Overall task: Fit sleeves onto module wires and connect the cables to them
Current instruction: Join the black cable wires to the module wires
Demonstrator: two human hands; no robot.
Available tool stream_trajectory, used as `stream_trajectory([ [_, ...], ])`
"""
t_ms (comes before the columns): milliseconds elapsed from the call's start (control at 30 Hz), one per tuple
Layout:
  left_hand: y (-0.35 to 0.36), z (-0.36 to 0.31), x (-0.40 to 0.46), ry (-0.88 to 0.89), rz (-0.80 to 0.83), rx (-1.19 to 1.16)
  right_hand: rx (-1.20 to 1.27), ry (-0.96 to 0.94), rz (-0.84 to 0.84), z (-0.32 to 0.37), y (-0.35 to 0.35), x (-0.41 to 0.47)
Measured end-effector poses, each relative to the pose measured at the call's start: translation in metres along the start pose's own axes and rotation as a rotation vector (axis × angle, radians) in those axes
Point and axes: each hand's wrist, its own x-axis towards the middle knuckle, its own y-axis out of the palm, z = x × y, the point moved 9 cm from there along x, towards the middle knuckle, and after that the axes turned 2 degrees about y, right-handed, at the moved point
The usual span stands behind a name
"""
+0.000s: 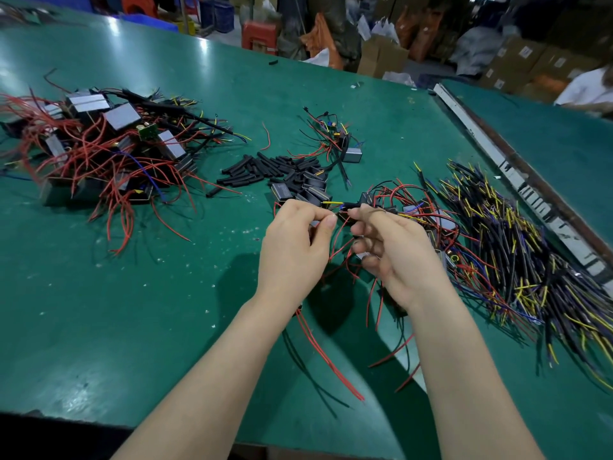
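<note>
The green table point(132, 293) carried everything, and its near edge ran across the bottom of the view just under the forearms. A broad bare stretch of the table lay left of the left hand point(293, 247), reaching to that near edge. On the far side of the hands the room was tight: a heap of black sleeves point(272, 171) lay just beyond the left hand, and small modules point(315, 189) sat touching that heap.

The left hand was curled, thumb and forefinger pinched on a thin wire end at its fingertips. The right hand point(394, 250) was also curled, its fingers closed round a black cable point(351, 204) whose yellow core point(332, 203) stuck out toward the left hand. That cable lay roughly level, its long axis running left to right between the two hands, just above the table. Red wires point(331, 363) hung from under the left hand and trailed toward the near edge.

Right of the right hand a thick spread of black cables with yellow and blue cores point(517, 254) fanned out, crowding that side up to a pale strip point(517, 180) along the table's right edge. Far to the left of the left hand, well apart, sat a pile of modules tangled in red wire point(99, 147). Cardboard boxes point(381, 58) stood beyond the table's far edge.
</note>
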Motion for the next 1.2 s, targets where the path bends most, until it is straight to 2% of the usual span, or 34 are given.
stream_trajectory([
  [233,-0.001,-0.008,-0.002,0.079,-0.009,0.05,0.002,0.12,0.093,-0.009,0.006,0.0],
  [600,-0.001,-0.015,-0.004,0.165,-0.014,0.129,-0.097,0.015,0.057,-0.004,0.007,-0.002],
  [767,0.003,-0.01,-0.004,0.116,0.018,0.074,-0.138,-0.01,0.042,-0.002,0.007,-0.003],
  [867,0.003,-0.008,-0.002,0.084,0.036,0.01,-0.018,0.118,0.053,-0.01,0.004,0.0],
  [1000,0.004,-0.017,-0.001,0.132,0.071,-0.1,0.298,0.241,0.058,-0.019,0.006,0.003],
  [1100,0.008,-0.021,-0.002,0.146,0.122,-0.149,0.402,0.143,0.089,-0.011,0.009,0.005],
  [1200,0.008,-0.017,-0.002,0.088,0.136,-0.192,0.335,-0.06,0.067,0.003,0.004,0.006],
])
